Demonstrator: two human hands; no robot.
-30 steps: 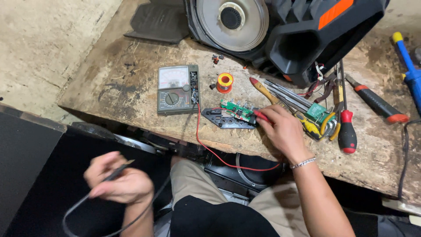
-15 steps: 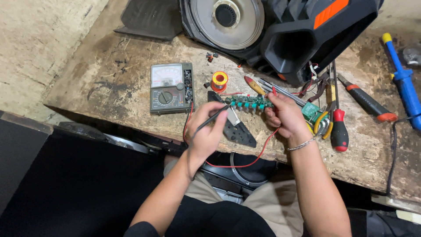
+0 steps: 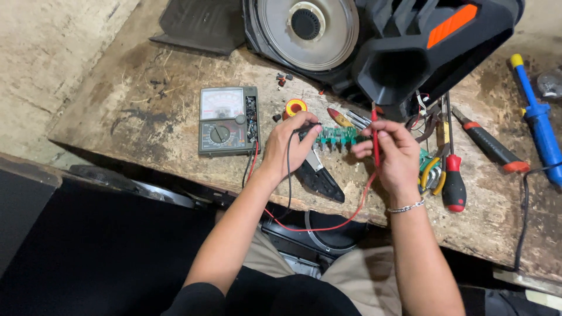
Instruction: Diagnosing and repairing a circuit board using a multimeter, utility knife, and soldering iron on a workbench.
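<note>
Two probes in use: left hand [image 3: 291, 143] pinches the black probe [image 3: 305, 127] in its fingers at the left end of the green circuit board [image 3: 338, 138], right hand [image 3: 393, 153] grips the red probe [image 3: 374, 137] upright at the board's right end, the board held just above the tabletop [image 3: 146, 105]. Good practice here, as a judgement: keep both tips steady on their contacts, fingers back on the insulation, eyes free for the analogue multimeter [image 3: 227, 120] at left. Count: one multimeter, one board, one solder spool [image 3: 295, 107], one large speaker housing [image 3: 374, 41], two red-handled screwdrivers [image 3: 453, 187], one blue-handled tool [image 3: 535, 117].
</note>
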